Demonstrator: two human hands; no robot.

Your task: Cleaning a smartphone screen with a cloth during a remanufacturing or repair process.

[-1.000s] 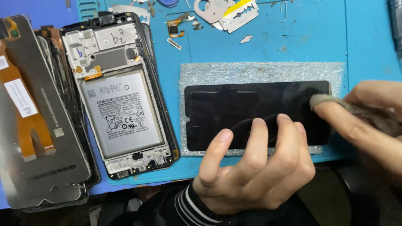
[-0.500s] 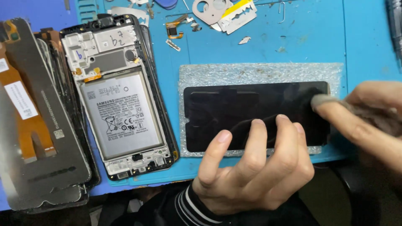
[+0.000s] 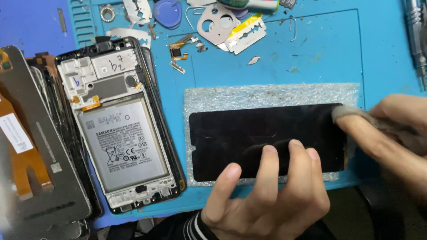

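While the black glass panel [image 3: 267, 140] lies flat on a sheet of grey foam padding [image 3: 271, 95] on the blue mat [image 3: 311, 49] covering the desk, both hands are on it. The left hand [image 3: 267, 195] comes in from the near edge, open, with fingers spread; its fingertips [image 3: 269, 151] press down on the panel's near half and grasp nothing. The right hand [image 3: 391, 133] enters from the right edge and pinches a small grey cloth [image 3: 347, 113] against the panel's far right corner. The panel thus sits between the two hands, directly ahead of the left one and just left of the right one.

To the left of the padding, well apart from both hands, lies an opened phone [image 3: 118, 129], back cover off, battery [image 3: 122, 144] showing. Further left is a stack of grey panels with an orange ribbon cable [image 3: 22, 164]. Along the far edge of the mat: razor blades [image 3: 244, 35], a metal camera plate [image 3: 213, 20], a blue pick [image 3: 168, 11] and small scraps. A metal tool [image 3: 416, 31] lies at the far right edge.
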